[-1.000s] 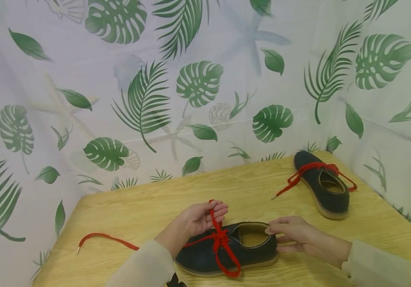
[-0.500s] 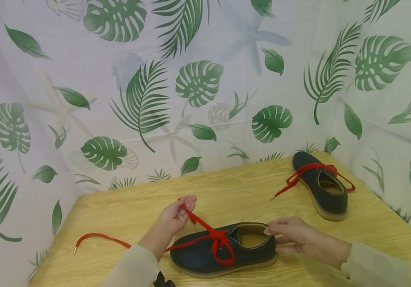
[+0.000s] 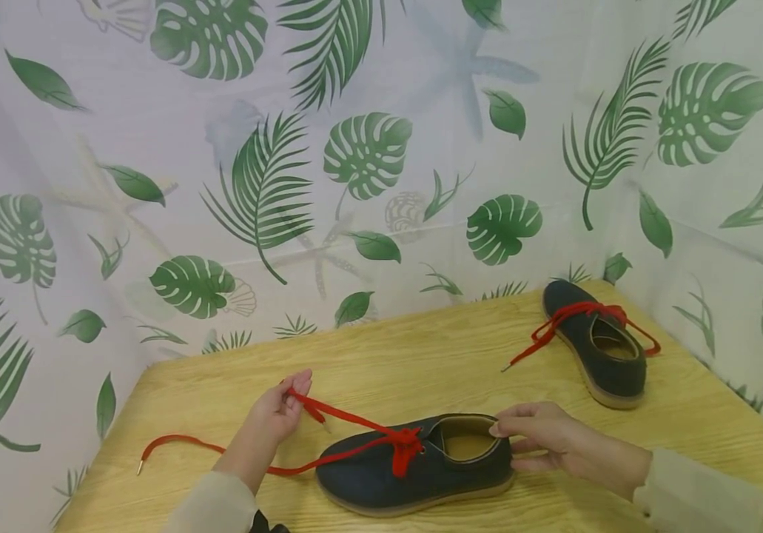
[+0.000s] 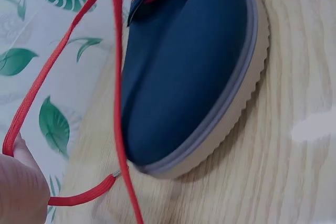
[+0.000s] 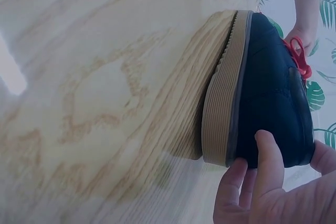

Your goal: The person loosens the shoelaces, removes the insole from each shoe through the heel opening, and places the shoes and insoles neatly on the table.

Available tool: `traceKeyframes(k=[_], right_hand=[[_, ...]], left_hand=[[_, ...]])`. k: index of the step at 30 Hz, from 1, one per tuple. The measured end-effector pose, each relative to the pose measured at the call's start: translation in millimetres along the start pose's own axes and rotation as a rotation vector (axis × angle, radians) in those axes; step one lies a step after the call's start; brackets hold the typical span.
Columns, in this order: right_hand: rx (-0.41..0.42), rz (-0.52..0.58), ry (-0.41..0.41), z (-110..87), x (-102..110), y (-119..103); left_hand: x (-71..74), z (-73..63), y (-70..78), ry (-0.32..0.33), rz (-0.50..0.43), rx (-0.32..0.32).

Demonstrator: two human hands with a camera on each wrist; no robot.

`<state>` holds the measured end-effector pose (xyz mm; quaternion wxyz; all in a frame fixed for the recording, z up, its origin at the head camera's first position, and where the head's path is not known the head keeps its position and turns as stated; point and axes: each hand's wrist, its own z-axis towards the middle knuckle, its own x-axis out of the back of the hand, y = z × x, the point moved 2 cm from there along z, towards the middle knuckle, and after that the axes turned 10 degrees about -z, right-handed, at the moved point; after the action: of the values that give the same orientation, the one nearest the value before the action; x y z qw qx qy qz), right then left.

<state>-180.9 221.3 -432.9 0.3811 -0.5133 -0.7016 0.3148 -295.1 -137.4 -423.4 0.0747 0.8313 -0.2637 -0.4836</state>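
Note:
A dark navy shoe point(image 3: 361, 477) with a tan sole lies on the wooden table, toe to the left. My left hand point(image 3: 273, 416) pinches one red shoelace point(image 3: 348, 418) and draws it out to the left above the toe. In the left wrist view the lace point(image 4: 39, 80) runs over my thumb, its tipped end dangling below. At the shoe's knot point(image 3: 406, 443) only a short red loop shows. My right hand point(image 3: 548, 437) grips the heel, thumb at the collar; in the right wrist view its fingers point(image 5: 269, 163) press the back of the heel.
The other lace end point(image 3: 184, 438) trails across the table point(image 3: 221, 370) to the left. A matching navy shoe point(image 3: 597, 348) with a tied red lace stands at the back right. Leaf-print cloth point(image 3: 368, 155) hangs behind the table and at its sides.
My left hand has moved left and slightly down, pulling the lace along. The large loop hanging from the knot has shrunk to a short one. My right hand stays at the heel.

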Motion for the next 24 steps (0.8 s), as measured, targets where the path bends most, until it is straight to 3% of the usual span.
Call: traceKeyframes(k=[8, 16, 21, 24], right_hand=[[-0.008, -0.014, -0.005, 1.3, 1, -1], [0.001, -0.018, -0.005, 3.1, 2, 1], [0.011, -0.011, -0.011, 3.0, 2, 1], [0.019, 0.001, -0.016, 2.9, 1, 2]], left_hand=[[11.9, -0.9, 22.3, 0.011, -0.045, -0.011], [28.1, -3.2, 52.4, 0.022, -0.166, -0.010], [49.9, -2.8, 66.7, 0.036, -0.128, -0.011], [67.4, -5.6, 73.3, 0.064, -0.021, -0.037]])
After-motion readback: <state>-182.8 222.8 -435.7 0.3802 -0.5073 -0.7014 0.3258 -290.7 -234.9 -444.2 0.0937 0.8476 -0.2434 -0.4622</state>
